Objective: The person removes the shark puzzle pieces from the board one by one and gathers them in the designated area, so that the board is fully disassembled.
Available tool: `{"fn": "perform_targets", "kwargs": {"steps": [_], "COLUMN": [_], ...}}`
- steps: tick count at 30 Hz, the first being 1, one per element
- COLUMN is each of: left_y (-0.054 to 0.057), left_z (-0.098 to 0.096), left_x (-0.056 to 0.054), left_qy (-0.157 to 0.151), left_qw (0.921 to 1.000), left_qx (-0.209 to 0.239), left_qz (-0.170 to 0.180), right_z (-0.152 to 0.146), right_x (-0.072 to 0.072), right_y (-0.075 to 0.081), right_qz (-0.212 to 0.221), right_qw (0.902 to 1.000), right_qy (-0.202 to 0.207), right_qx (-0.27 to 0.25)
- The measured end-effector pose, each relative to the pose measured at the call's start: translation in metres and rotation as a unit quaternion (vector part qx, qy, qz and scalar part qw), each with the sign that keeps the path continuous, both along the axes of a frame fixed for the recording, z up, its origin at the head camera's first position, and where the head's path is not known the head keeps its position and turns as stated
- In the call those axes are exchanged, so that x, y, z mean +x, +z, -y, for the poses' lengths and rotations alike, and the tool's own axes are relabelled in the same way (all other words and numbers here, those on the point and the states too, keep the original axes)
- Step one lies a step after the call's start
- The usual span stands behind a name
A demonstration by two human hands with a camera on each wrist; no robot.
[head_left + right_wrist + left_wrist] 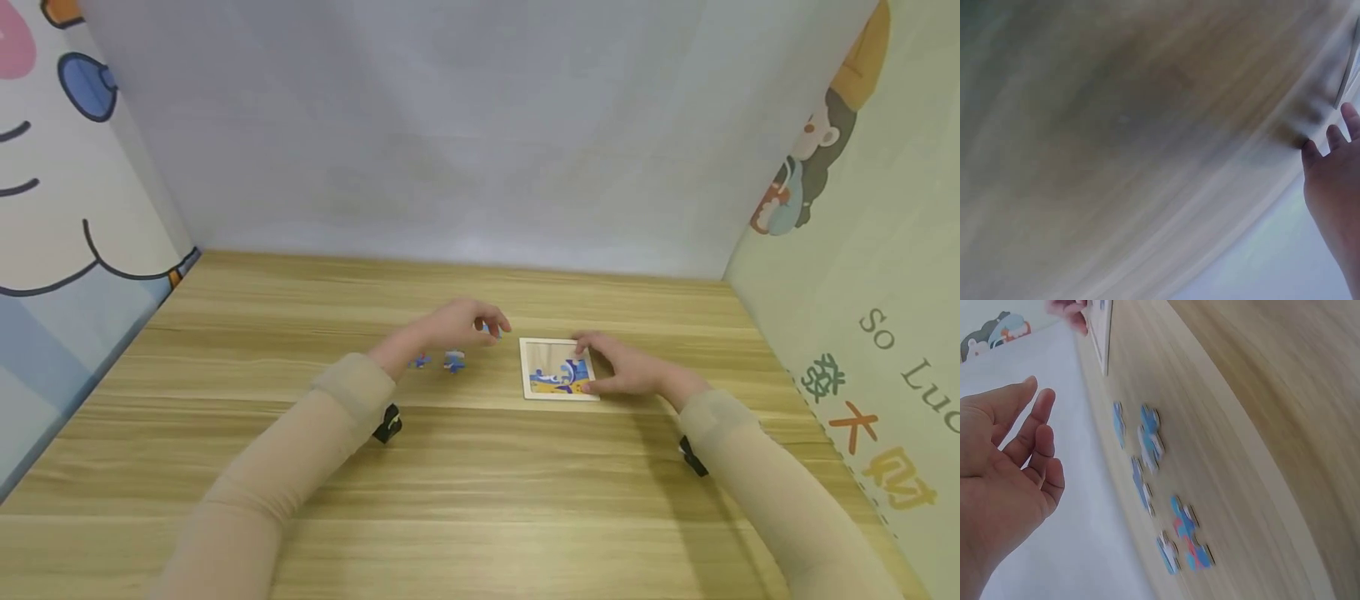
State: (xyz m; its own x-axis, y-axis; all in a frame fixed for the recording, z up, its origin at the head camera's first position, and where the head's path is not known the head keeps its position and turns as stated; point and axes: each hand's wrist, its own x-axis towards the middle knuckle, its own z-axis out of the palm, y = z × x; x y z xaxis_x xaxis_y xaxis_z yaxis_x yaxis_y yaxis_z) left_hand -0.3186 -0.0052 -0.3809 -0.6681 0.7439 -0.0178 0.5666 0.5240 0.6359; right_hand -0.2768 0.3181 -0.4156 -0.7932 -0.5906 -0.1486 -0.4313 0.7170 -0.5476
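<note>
The left hand (461, 325) hung above the table with its fingers loosely bent, a gap between thumb and forefinger and nothing held. The right hand (630, 369) was spread along the right side of a white-rimmed puzzle tray (526, 371), thumb near its lower corner and fingers at the upper one; whether it pressed down, I could not tell.

The tray lay flat just right of the left hand. Inside it, fitted pieces (568, 380) in yellow, blue, white and purple filled the lower part and some of the right side, while its wood-coloured floor (546, 357) showed above and to the left. Several loose pieces (454, 362) in blue and white, some with red, were scattered on the tabletop (465, 467) under and beside the left hand.

Pale sleeves (277, 475) covered both forearms, with a black device (387, 423) at each wrist. Beyond, on the right panel (840, 275), grey lettering (907, 367) read "So Luc", cut off by the picture's edge, and below it stood the characters 發 in green, 大 in orange and 财 in yellow. Cartoon shapes decorated the left panel (67, 167); a plain pale backdrop (450, 150) hung behind.
</note>
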Motion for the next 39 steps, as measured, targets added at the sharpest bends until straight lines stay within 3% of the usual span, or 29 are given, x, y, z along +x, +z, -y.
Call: {"fn": "perform_targets", "kwargs": {"steps": [13, 24, 28, 33, 39], "left_y": [-0.006, -0.027, -0.036, -0.038, -0.035], "left_z": [-0.041, -0.069, -0.078, -0.086, -0.094], "left_x": [0.007, 0.011, 0.011, 0.010, 0.013], "left_qy": [0.006, 0.027, 0.018, -0.001, -0.012], "left_qw": [1.0000, 0.9993, 0.9997, 0.9979, 0.9883], "left_qx": [0.003, 0.010, -0.015, -0.063, -0.144], "left_qz": [-0.001, 0.023, 0.012, -0.017, -0.048], "right_z": [-0.002, -0.003, -0.003, -0.002, -0.005], "right_x": [0.009, 0.010, 0.010, 0.009, 0.009], "right_y": [-0.004, -0.004, -0.004, -0.005, -0.007], "right_qz": [-0.031, -0.033, -0.037, -0.044, -0.037], "right_qw": [0.9986, 0.9986, 0.9985, 0.9985, 0.9987], "right_qy": [-0.041, -0.036, -0.037, -0.031, -0.032], "right_qx": [0.014, 0.022, 0.018, 0.012, 0.015]}}
